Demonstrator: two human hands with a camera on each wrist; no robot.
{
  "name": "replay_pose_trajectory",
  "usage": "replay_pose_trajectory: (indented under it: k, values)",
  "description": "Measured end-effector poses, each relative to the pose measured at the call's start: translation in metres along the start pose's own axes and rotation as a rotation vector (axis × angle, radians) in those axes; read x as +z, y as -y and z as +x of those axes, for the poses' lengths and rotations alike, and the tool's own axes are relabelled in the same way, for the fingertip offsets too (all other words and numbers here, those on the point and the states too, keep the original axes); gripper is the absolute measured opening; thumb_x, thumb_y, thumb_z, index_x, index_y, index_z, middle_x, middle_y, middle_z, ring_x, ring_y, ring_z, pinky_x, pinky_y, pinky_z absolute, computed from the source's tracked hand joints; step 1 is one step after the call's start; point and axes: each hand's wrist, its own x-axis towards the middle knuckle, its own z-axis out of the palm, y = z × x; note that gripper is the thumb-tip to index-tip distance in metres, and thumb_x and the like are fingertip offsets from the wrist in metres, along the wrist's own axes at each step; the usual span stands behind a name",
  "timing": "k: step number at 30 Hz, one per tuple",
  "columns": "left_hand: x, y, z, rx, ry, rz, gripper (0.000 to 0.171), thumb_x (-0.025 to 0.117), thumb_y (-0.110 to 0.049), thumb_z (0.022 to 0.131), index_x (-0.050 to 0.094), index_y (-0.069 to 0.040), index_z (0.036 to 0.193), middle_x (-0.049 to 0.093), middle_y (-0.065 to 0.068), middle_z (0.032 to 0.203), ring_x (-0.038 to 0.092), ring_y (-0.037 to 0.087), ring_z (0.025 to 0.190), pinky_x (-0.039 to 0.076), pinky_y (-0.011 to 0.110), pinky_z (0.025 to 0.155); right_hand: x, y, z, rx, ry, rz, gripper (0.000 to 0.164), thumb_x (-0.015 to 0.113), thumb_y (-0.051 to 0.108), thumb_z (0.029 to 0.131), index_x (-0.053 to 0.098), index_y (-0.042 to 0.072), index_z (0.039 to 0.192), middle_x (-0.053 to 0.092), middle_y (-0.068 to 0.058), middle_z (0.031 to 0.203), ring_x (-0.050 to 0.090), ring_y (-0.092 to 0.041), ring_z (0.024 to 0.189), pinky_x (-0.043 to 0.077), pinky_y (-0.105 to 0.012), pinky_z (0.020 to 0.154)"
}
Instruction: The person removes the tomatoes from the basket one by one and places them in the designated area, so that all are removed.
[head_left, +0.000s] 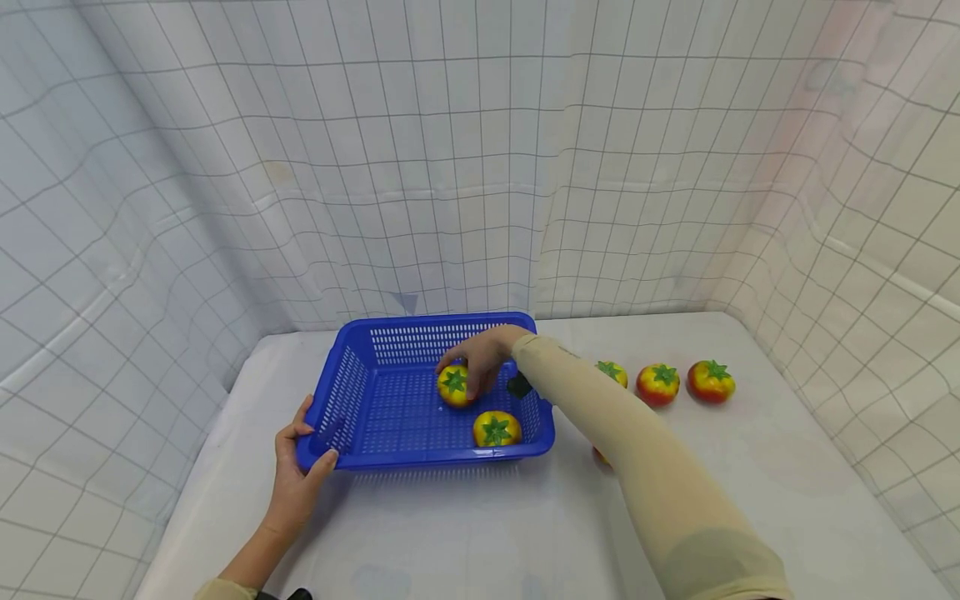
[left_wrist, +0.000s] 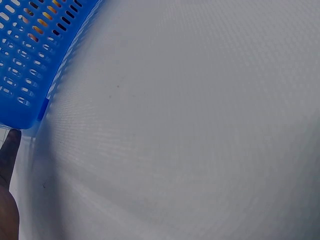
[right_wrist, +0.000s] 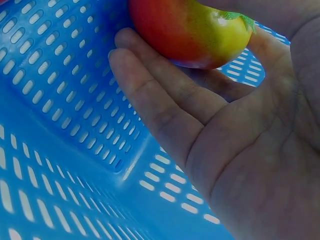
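Note:
A blue plastic basket (head_left: 442, 457) with slotted walls stands on the white table. At its near left corner my left hand (head_left: 294, 471) grips the rim, thumb at the front edge and fingers along the left side. Inside the basket, my right hand (head_left: 486, 357) holds a yellow-and-red tomato (head_left: 452, 385) with a green star-shaped top. The right wrist view shows fingers and thumb on either side of this tomato (right_wrist: 185, 35), close over the slotted bottom. Another tomato (head_left: 497, 428) lies in the basket's near right part.
Right of the basket, three tomatoes lie in a row on the table: one (head_left: 611, 372) partly behind my right sleeve (head_left: 637, 450), then a middle one (head_left: 657, 385) and an outer one (head_left: 711, 382). My forearm mostly hides another (head_left: 601, 457). Grid-patterned white cloth (head_left: 480, 167) surrounds the table.

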Motion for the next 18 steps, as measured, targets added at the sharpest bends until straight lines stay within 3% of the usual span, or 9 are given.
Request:
replay_pose_trajectory:
  k: [9,18]
  values:
    - [0.002,0.001,-0.002,0.003,0.001,-0.014,0.044,0.055,0.002,0.097,0.027,-0.017,0.125,0.009,-0.003,0.171,0.015,0.032,0.152,0.036,0.008,0.100,0.001,-0.001,-0.004,-0.003,-0.012,0.037,0.071,0.073,-0.002,0.091,0.049,0.027,0.151,0.047,-0.011,0.138,0.059,-0.027,0.115,0.055,-0.036,0.095]
    - [0.002,-0.001,-0.001,0.033,-0.012,-0.024,0.044,0.054,0.006,0.097,0.028,-0.014,0.126,0.010,0.002,0.171,0.016,0.029,0.152,0.035,0.009,0.102,-0.010,-0.001,-0.012,-0.119,0.006,0.094,0.077,0.072,-0.003,0.089,0.042,0.020,0.156,0.046,-0.012,0.137,0.055,-0.028,0.119,0.055,-0.040,0.095]
